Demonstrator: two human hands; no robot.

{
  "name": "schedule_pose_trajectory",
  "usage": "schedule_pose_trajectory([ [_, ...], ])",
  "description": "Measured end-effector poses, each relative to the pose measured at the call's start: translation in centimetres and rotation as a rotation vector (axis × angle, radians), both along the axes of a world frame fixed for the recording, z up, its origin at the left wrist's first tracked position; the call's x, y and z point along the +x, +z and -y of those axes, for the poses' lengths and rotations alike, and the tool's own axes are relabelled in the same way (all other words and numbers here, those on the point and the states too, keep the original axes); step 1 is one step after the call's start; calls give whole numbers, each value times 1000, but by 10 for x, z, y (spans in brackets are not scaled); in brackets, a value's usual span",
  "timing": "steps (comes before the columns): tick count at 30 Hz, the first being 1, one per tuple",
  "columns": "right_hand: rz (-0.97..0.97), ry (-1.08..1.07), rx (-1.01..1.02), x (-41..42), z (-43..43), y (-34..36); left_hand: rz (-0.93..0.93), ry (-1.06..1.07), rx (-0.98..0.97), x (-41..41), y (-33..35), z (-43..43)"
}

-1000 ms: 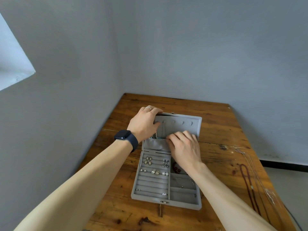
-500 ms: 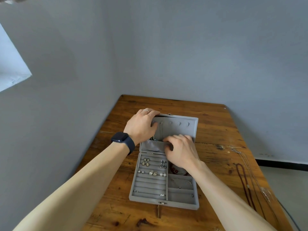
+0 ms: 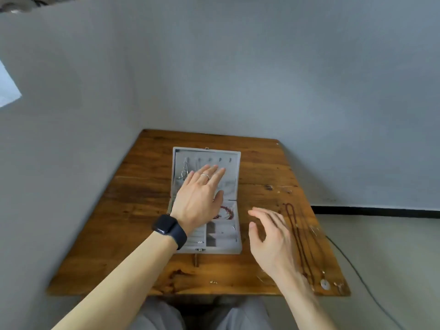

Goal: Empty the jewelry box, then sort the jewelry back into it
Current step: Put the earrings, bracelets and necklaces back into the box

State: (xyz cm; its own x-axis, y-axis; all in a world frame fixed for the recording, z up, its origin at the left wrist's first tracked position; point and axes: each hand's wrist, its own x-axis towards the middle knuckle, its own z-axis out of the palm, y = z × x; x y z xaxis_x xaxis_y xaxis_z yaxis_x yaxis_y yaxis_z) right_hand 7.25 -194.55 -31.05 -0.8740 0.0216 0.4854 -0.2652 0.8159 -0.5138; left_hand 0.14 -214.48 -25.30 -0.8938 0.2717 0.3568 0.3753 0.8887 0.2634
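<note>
Emptying appears in hand: the box (image 3: 232, 177) lies open mid-bench (image 3: 142, 210), left hand (image 3: 197, 198) flat on its lid, fingers straight, holding nothing. Right hand (image 3: 271, 236) hovers open and empty to its right, near a necklace (image 3: 298, 246). The next move likely calls for a fine pinch to lift the chain (image 3: 183, 173) off the lid.

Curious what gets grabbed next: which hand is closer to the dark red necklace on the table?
Right. The right hand hovers just beside the necklace; the left hand is spread over the jewelry box lid, farther off.

A black square-faced smartwatch (image 3: 166, 223) on a dark band wraps the left wrist. A thin silver ring (image 3: 205, 176) circles one finger of the left hand (image 3: 197, 198). Light grey trousers (image 3: 154, 315) cover the legs.
</note>
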Motion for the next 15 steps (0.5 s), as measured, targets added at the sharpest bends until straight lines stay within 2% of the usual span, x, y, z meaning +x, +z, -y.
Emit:
schedule_pose_trajectory([
  [8, 77, -198, 3, 120, -71, -49, 221, -264, -32, 126, -89, -101],
  [15, 220, -399, -58, 166, -103, -71, 320, -262, -169, 149, -114, -139],
])
